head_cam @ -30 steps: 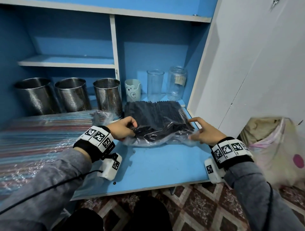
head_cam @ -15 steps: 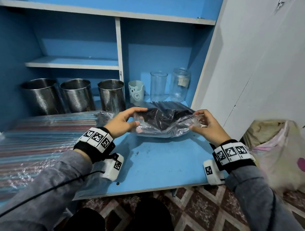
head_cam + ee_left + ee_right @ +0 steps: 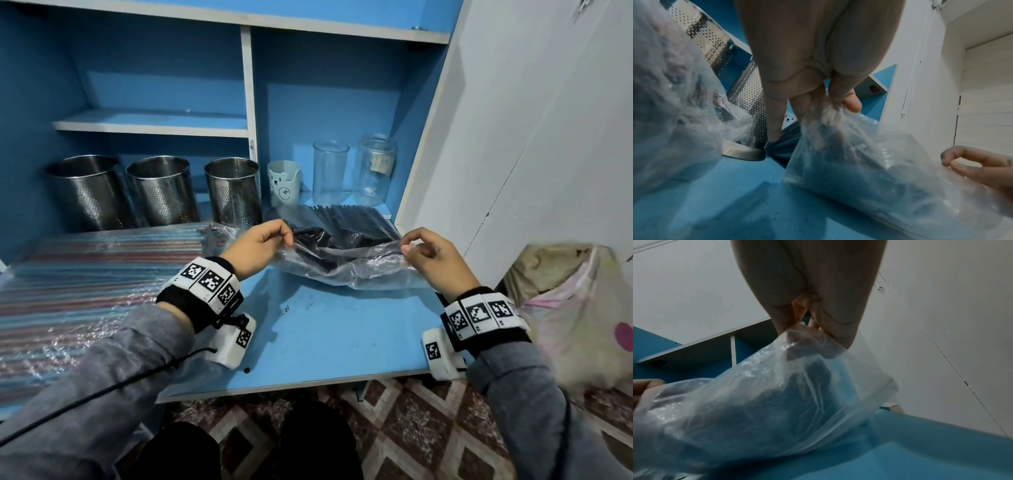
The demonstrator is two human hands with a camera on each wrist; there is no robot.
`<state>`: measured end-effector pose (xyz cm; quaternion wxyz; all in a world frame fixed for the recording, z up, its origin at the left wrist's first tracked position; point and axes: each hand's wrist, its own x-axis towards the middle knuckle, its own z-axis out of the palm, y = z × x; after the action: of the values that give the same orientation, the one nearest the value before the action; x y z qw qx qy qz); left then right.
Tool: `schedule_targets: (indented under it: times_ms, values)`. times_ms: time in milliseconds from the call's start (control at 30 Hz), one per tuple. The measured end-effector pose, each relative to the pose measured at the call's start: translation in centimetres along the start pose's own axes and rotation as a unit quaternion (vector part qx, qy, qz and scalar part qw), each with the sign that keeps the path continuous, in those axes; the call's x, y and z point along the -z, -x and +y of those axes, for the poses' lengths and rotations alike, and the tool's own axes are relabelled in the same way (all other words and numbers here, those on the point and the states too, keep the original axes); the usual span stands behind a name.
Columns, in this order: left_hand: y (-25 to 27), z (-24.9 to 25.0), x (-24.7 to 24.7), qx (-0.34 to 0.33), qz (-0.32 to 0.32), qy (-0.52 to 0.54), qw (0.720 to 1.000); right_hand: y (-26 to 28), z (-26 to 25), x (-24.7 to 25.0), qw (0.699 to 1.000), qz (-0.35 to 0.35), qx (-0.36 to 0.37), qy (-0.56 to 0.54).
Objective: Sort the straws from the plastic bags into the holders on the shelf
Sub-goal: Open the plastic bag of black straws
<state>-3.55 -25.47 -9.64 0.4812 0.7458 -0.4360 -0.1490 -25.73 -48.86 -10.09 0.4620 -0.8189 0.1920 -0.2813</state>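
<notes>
Both grips are pinched on the clear plastic bag [image 3: 346, 263]: its near-left edge is held by the left hand [image 3: 255, 248], its near-right edge by the right hand [image 3: 433, 260]. The black straws [image 3: 342, 226] are seen inside, their long axis running away from the hands toward the nearest steel holder [image 3: 234, 192], which stands just left of the bag's far end on the blue tabletop [image 3: 335, 335]; the left hand is judged nearer it. A white wall closes the room right of the bag.

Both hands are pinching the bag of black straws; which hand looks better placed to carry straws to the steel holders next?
Probably the left hand: the steel holders stand on its side of the clear bag. The right hand pinches the far edge, so it could keep the bag steady.
</notes>
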Motion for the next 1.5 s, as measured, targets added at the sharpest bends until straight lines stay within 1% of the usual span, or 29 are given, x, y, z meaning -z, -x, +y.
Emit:
schedule_targets:
  times_ms: [67,133,200,300,400,500,567,633,667,733,800,833,900,933,967,1033,1100,1133,1200,1300,1367,1500]
  values:
    - [0.1,0.2,-0.1,0.013,-0.024,-0.021,0.999,0.0,0.1,-0.2,1.0,-0.012,-0.008,-0.006]
    - [0.3,0.3,-0.1,0.047,-0.066,-0.059,0.995,0.0,0.4,-0.2,0.999,-0.041,-0.032,-0.003]
    - [0.6,0.3,0.0,0.091,-0.113,-0.113,0.983,0.0,0.9,-0.1,0.996,-0.063,-0.058,0.019]
    - [1.1,0.3,0.3,0.131,-0.153,-0.165,0.966,0.1,1.1,0.1,0.989,-0.098,-0.097,0.05]
    - [1.5,0.2,0.6,0.165,-0.192,-0.204,0.946,0.1,1.2,0.5,0.97,-0.167,-0.149,0.094]
    - [1.6,0.1,0.7,0.204,-0.22,-0.158,0.941,0.0,1.0,0.9,0.937,-0.244,-0.18,0.175]
    - [1.7,0.2,0.8,0.219,-0.234,-0.13,0.938,0.1,0.6,1.1,0.921,-0.267,-0.176,0.222]
    - [1.9,0.2,0.8,0.22,-0.229,-0.107,0.942,0.3,0.3,1.3,0.926,-0.245,-0.171,0.232]
    - [2.0,0.2,0.8,0.214,-0.217,-0.094,0.948,0.4,0.2,1.3,0.937,-0.222,-0.167,0.212]
    - [2.0,0.1,1.0,0.189,-0.177,-0.046,0.965,0.7,0.1,1.4,0.968,-0.153,-0.141,0.143]
    - [1.9,0.3,1.3,0.147,-0.12,0.038,0.981,0.9,-0.2,1.4,0.99,-0.073,-0.094,0.075]
    - [1.9,0.5,1.6,0.123,-0.084,0.079,0.986,1.0,-0.4,1.4,0.996,-0.036,-0.072,0.032]
    - [1.9,0.9,2.0,0.085,-0.013,0.154,0.984,1.0,-0.9,1.3,0.997,0.022,-0.04,-0.056]
    - [1.9,1.2,2.3,0.073,0.012,0.186,0.98,1.0,-1.2,1.3,0.995,0.035,-0.028,-0.09]
    - [2.0,1.4,2.5,0.064,0.022,0.205,0.976,0.9,-1.4,1.2,0.992,0.038,-0.018,-0.118]
    - [2.1,1.5,2.9,0.045,0.006,0.213,0.976,0.8,-1.8,1.0,0.988,0.018,0.007,-0.153]
    - [2.2,1.5,3.2,0.026,-0.015,0.208,0.978,0.6,-2.0,0.9,0.988,-0.006,0.025,-0.155]
    - [2.1,1.4,3.3,0.021,-0.014,0.202,0.979,0.5,-2.0,0.8,0.99,-0.012,0.029,-0.139]
    - [1.9,1.3,3.3,0.016,-0.007,0.199,0.98,0.2,-1.8,0.7,0.995,-0.001,0.021,-0.101]
    - [1.9,1.4,3.4,0.014,0.027,0.189,0.981,0.0,-1.8,0.6,0.992,0.047,-0.016,-0.114]
    - [1.9,1.4,3.6,0.027,0.047,0.163,0.985,0.1,-1.9,0.6,0.987,0.066,-0.023,-0.145]
    - [2.1,1.3,3.6,0.108,0.031,0.097,0.989,0.2,-2.6,0.5,0.985,0.089,0.008,-0.15]
